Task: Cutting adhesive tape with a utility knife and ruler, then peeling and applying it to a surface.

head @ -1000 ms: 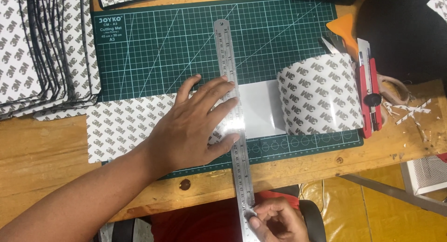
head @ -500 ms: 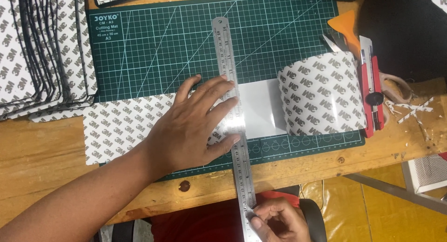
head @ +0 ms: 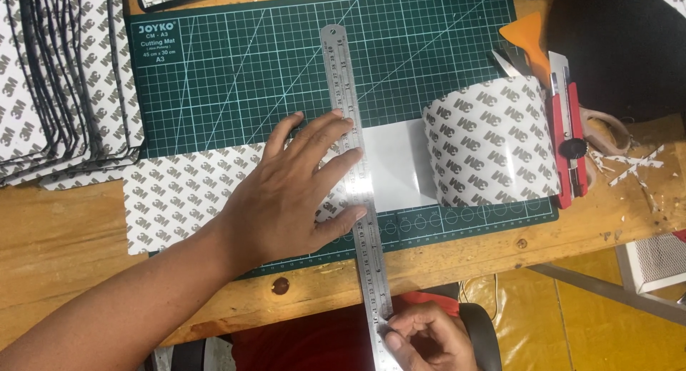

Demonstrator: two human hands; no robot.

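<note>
While my left hand [head: 289, 192] presses the steel ruler [head: 356, 192] flat, I am at the step of lining it up across the printed sheet [head: 182, 192].

My left hand is open, with fingers spread over the sheet and fingertips [head: 348, 155] resting on the ruler's edge; my right hand [head: 429, 339] is closed in a pinch on the ruler's near end, below the counter [head: 64, 249] edge. The sheet lies across the green cutting mat [head: 243, 71], flat on the left and curling into a roll [head: 493, 142] on the right. I judge that the ruler must first sit square to the mat's grid lines and not slip. The red knife [head: 568, 128] lies just beside the roll, not in my hands, so I think a cut calls for my right hand to free itself while the left keeps firm pressure.
</note>
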